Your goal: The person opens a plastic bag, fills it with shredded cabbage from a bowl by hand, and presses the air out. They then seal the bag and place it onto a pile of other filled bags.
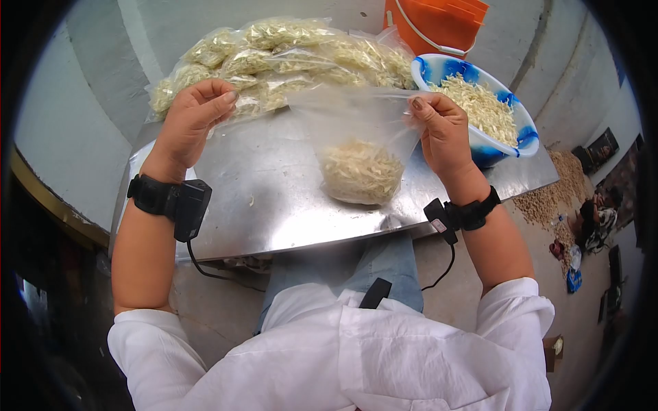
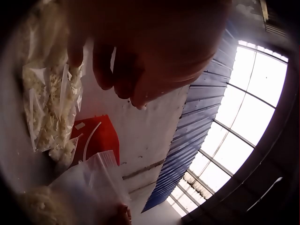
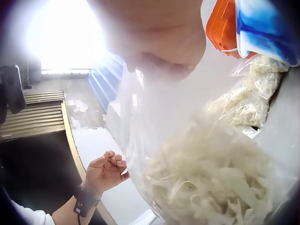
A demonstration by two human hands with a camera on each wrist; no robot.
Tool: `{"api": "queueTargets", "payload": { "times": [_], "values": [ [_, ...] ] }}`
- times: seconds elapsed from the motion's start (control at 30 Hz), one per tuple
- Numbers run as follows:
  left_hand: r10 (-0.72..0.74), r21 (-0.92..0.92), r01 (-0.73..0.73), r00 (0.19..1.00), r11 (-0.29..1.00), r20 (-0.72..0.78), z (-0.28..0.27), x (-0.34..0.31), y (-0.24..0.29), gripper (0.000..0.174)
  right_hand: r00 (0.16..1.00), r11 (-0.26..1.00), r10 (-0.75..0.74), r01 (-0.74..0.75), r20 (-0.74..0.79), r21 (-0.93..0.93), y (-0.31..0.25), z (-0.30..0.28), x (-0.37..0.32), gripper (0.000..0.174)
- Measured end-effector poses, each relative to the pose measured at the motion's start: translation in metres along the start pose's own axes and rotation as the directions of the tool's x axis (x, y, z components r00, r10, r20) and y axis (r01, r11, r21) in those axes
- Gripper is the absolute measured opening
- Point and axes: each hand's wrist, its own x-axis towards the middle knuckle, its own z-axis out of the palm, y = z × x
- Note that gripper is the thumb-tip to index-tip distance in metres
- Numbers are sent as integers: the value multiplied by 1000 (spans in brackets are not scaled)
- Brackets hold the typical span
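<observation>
My right hand pinches the top right corner of a clear zip bag between thumb and fingers. Pale dried shreds fill the bag's lower part, and it hangs over the front of the metal table. In the right wrist view the shreds show close up through the plastic. To the left of the bag, apart from it, my left hand is raised with loosely bent fingers and the thumb near the index finger. Nothing shows in that hand, seen across the bag in the right wrist view.
Several filled bags are piled along the back of the metal table. At the right stands a blue-and-white basin of loose shreds, with an orange bucket behind it. A brown heap lies on the floor beyond, near another person.
</observation>
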Motion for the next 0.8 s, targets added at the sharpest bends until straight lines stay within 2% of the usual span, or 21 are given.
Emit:
{"api": "queueTargets", "payload": {
  "times": [0.03, 0.1, 0.17, 0.2, 0.33, 0.4, 0.43, 0.5, 0.6, 0.67, 0.8],
  "values": [
    [27, -32, -29, 997, 999, -77, -3, 0, 0, 12, 1000, 1000, 21, -21, 1, 11, -1, -2, 2, 12],
    [4, -30, -6, 998, 1000, -61, 4, -2, -4, 17, 999, 999, 35, -35, 16, 18, 1, -3, 6, 13],
    [-39, -7, 38, 995, 999, -90, 34, -1, -7, 28, 997, 993, 62, -67, 49, 97, 0, 0, 10, 14],
    [7, 27, -6, 1000, 1000, -17, 42, 1, -14, 38, 997, 993, 60, -65, 50, 97, 0, 0, 11, 14],
    [54, 12, -54, 998, 998, 43, 79, 8, -35, 33, 991, 994, 98, -102, 88, 39, -2, 1, 10, 16],
    [154, -95, -156, 988, 983, -35, 87, 14, -42, 26, 991, 995, 100, -100, 88, -1, -4, 1, 7, 16],
    [155, -99, -158, 987, 982, -32, 90, 16, -41, 26, 990, 995, 94, -90, 106, -42, -5, 0, 7, 17],
    [265, -87, -280, 952, 956, -151, 94, 18, -35, 20, 988, 993, 89, -79, 123, -83, -6, -2, 7, 17],
    [347, -33, -362, 914, 932, -209, 92, 13, -16, 20, 984, 987, 69, -44, 162, -153, -7, -1, 12, 19],
    [349, -9, -362, 905, 932, -242, 86, 13, -12, 20, 983, 974, 18, 25, 185, -226, -6, 4, 16, 21],
    [274, -34, -298, 911, 954, -308, 69, 16, -39, 21, 986, 975, 27, 11, 167, -222, 1, 6, 27, 21]
  ]
}}
